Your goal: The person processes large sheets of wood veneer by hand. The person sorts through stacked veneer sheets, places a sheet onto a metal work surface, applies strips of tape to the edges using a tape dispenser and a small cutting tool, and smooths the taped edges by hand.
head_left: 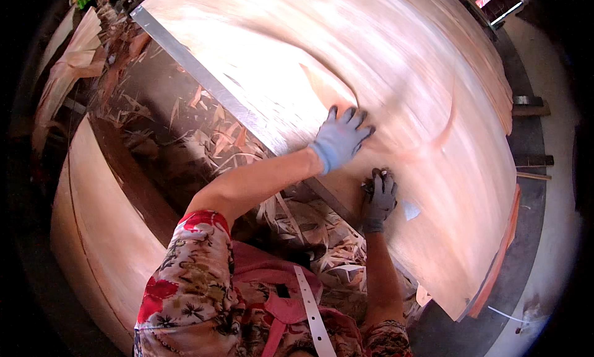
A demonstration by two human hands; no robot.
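A large, thin sheet of pale wood veneer lies spread in front of me. My left hand, in a light blue-grey glove with dark fingertips, rests on the veneer with its fingers spread. Just beyond those fingertips, a curved veneer edge stands slightly raised. Nearer to me and to the right, my right hand wears a darker grey glove. Its fingers are curled at the veneer surface around something dark and small that I cannot make out. A small whitish-blue patch shows on the veneer beside it.
A straight metal strip edges the work surface on my side. Torn veneer scraps litter the floor below. Another stack of veneer stands at my left. Dark bars jut out at the right, and longer scraps lean at the far left.
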